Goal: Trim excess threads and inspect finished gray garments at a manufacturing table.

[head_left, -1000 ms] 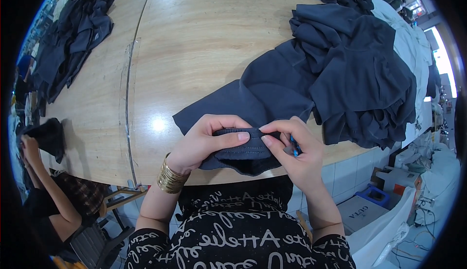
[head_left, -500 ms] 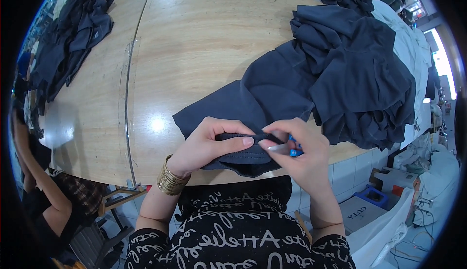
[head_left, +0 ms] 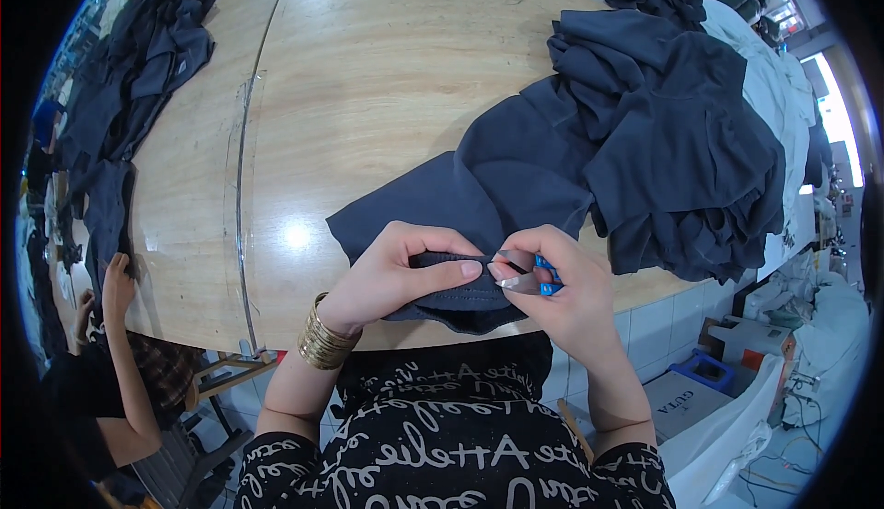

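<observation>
A dark navy garment [head_left: 405,200] lies across the table's near edge, its stitched, gathered waistband [head_left: 465,295] hanging a little over it. My left hand [head_left: 405,269], bangles on its wrist, pinches that waistband between thumb and fingers. Close against it, my right hand [head_left: 575,292] is closed around small thread snips [head_left: 547,279] with blue handles. The snips' two metal blades are spread apart and point at the waistband edge beside my left fingertips. Whether the right fingertips also touch the cloth, I cannot tell.
A heap of dark garments [head_left: 681,150] stands on the right of the wooden table [head_left: 368,67], with white cloth [head_left: 769,76] behind it. More dark garments [head_left: 138,67] lie at far left, where a co-worker's hand [head_left: 118,288] touches cloth. Boxes [head_left: 686,408] stand on the floor at right.
The snips have turned in my right hand, so both blades now show, spread. My left hand has stayed in place. At left, the co-worker's arm and a dark garment have shifted.
</observation>
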`<state>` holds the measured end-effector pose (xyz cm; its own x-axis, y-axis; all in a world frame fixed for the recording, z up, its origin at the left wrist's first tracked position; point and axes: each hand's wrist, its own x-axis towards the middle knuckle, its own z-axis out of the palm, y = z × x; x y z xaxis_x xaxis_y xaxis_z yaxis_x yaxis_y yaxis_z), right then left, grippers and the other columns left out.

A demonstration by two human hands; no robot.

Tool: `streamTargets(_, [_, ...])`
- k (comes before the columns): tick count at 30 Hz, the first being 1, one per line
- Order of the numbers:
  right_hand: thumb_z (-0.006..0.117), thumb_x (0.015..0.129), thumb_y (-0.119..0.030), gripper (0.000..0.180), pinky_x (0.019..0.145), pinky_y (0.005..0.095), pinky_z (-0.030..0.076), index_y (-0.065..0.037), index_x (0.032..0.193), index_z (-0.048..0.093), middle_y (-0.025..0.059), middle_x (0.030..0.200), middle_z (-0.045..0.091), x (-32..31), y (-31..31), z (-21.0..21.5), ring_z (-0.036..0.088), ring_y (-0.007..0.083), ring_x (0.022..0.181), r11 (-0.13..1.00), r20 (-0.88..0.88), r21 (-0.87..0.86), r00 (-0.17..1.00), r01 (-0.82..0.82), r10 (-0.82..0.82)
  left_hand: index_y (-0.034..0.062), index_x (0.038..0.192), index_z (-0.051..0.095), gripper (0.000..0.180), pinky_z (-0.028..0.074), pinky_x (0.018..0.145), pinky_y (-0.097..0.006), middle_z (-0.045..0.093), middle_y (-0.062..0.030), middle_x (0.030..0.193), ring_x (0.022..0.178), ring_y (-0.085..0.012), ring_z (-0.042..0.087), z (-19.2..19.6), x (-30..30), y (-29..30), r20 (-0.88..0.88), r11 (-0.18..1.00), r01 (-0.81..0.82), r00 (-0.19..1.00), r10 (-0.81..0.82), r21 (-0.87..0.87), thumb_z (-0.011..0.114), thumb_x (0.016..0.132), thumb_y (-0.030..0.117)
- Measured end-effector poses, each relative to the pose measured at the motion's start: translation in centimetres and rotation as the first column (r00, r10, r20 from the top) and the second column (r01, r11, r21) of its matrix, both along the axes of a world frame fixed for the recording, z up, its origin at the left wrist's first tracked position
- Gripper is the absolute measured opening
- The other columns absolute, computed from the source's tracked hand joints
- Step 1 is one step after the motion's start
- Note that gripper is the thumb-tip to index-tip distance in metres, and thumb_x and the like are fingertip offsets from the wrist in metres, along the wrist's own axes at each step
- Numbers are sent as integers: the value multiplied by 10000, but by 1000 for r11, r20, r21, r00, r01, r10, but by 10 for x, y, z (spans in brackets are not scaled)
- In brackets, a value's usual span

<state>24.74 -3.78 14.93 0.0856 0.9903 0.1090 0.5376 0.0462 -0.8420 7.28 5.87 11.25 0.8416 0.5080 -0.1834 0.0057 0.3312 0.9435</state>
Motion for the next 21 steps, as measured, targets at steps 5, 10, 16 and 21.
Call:
streamTargets(5, [664,740,-5,263,610,216,440,-38,956,517,33,748,577,4,-2,-7,542,88,654,987,-152,-159,988,-20,-4,-16,941,668,165,451,719,-189,664,-23,837,773,-38,560,-2,-1,1,7,999,21,1000,-21,30,635,851,118])
streamTargets(10, [668,781,-57,228,630,223,445,-38,952,518,34,761,591,13,-2,1,551,77,683,987,-250,-140,962,75,-109,-15,934,661,153,455,710,-184,660,-16,842,764,-37,564,-2,-3,0,-7,999,24,1000,-24,-24,628,856,113])
streamTargets(16, [703,739,-98,198,560,206,368,-54,867,559,10,701,548,18,-4,3,489,83,606,998,26,-62,1000,-16,17,-8,922,638,128,451,711,-186,650,-7,848,761,-33,560,1,-2,1,12,996,15,1000,-14,-86,621,856,100])
streamTargets(21, [740,685,-256,270,517,279,366,-65,814,599,21,657,547,26,-1,-3,502,184,544,971,390,149,914,-185,114,-10,913,645,126,442,706,-182,645,-6,833,757,-31,552,-2,0,4,26,996,39,999,-37,-80,628,847,95])
